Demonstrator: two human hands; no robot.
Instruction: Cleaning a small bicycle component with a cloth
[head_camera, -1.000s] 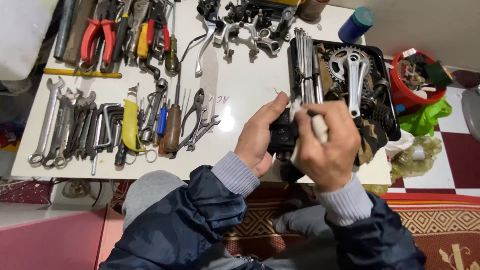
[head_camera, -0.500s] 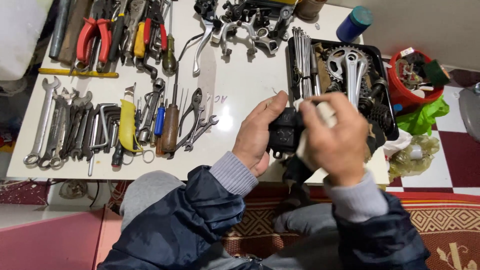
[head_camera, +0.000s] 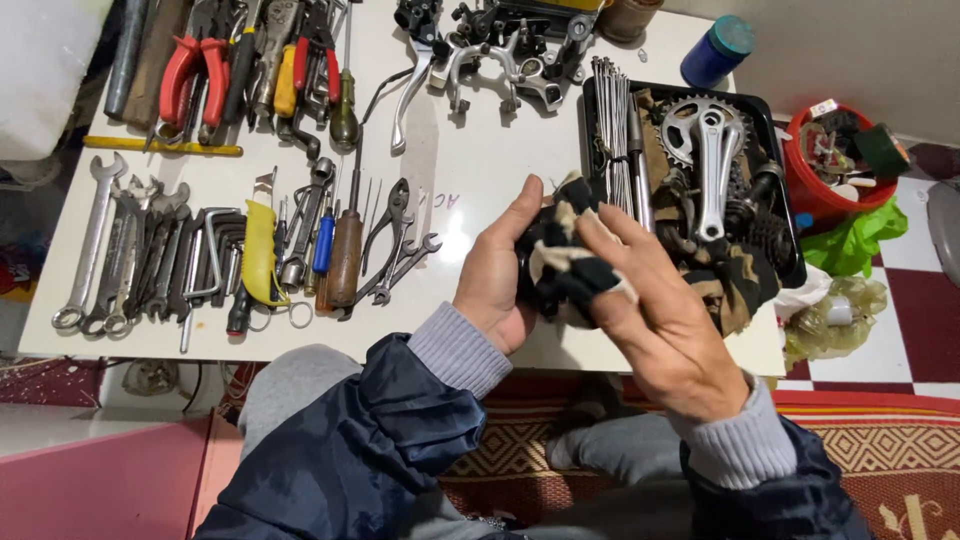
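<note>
My left hand (head_camera: 495, 275) cups a small black part that is almost fully covered by a dark patterned rag (head_camera: 562, 255). The thumb points up along its left side. My right hand (head_camera: 670, 320) lies over the rag from the right, fingers stretched out and pressing the cloth onto the part. Both hands are just above the near edge of the white table (head_camera: 480, 170), beside a black tray (head_camera: 772, 125).
The tray holds a silver crank with chainring (head_camera: 712, 150), spokes (head_camera: 612, 130) and more cloth. Wrenches (head_camera: 120, 250), screwdrivers and red-handled pliers (head_camera: 195, 70) cover the table's left. Brake parts (head_camera: 500, 50) lie at the back. A red bucket (head_camera: 800, 185) and blue can (head_camera: 716, 48) stand to the right.
My right hand let go of the white-handled tool it held and now presses the rag over the black part. The part, visible before, is covered by cloth.
</note>
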